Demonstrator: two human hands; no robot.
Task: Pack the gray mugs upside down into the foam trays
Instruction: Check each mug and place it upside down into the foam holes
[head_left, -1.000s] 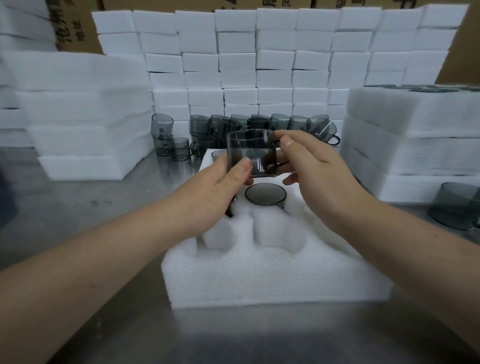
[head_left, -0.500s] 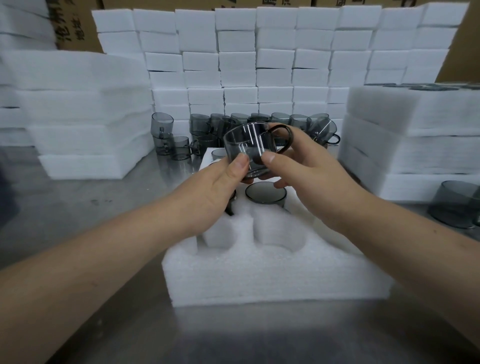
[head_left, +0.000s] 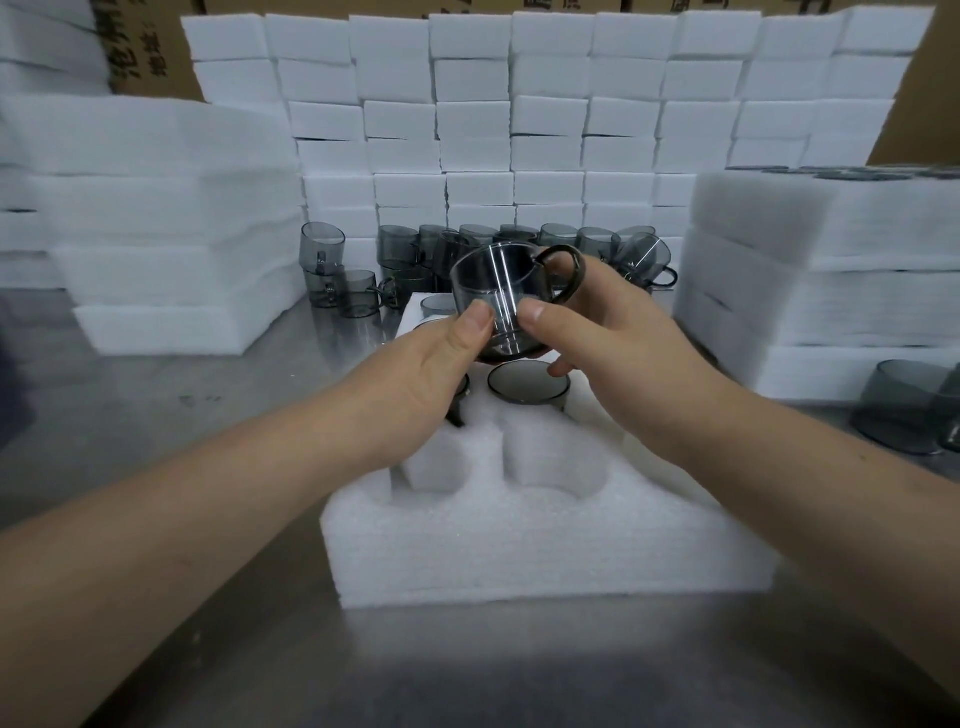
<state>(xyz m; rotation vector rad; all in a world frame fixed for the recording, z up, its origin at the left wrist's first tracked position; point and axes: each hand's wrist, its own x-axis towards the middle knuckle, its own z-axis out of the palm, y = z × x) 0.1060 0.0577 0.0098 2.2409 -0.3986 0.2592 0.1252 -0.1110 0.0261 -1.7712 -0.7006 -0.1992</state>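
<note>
Ok, near → far. Foam tray (head_left: 545, 551) sits lower centre on the steel bench (head_left: 171, 415). Its front pockets (head_left: 556, 457) are unfilled and face the person, prob so filling runs back-to-front w/o reaching over packed pieces.

Left hand (head_left: 431, 374) and right hand (head_left: 613, 353) both grip one gray mug (head_left: 498, 296) mid-frame, above the tray and clear of it. Thumbs pinch the front wall, other fingers go behind. The two-hand hold looks meant for turning/aligning the mug before it goes in, but that's my read only.

Mug is tilted, handle at upper right by the right hand's fingers; can't tell which end is the mouth. Looks: smoky see-through gray, thin wall, glossy w/ bright vertical glare streaks, dark loop handle. Likely slick + fragile, hence a grip on both sides.

Just below it a packed mug (head_left: 527, 384) sits base-up in its pocket. A 2nd packed mug (head_left: 435, 305) is at the tray's far left corner.

Behind, upper centre, loose mugs (head_left: 405, 254) are bunched within reach as feed stock. Foam-block wall (head_left: 545, 130) spans the top, w/ tray stacks (head_left: 171, 234) left & right.
</note>
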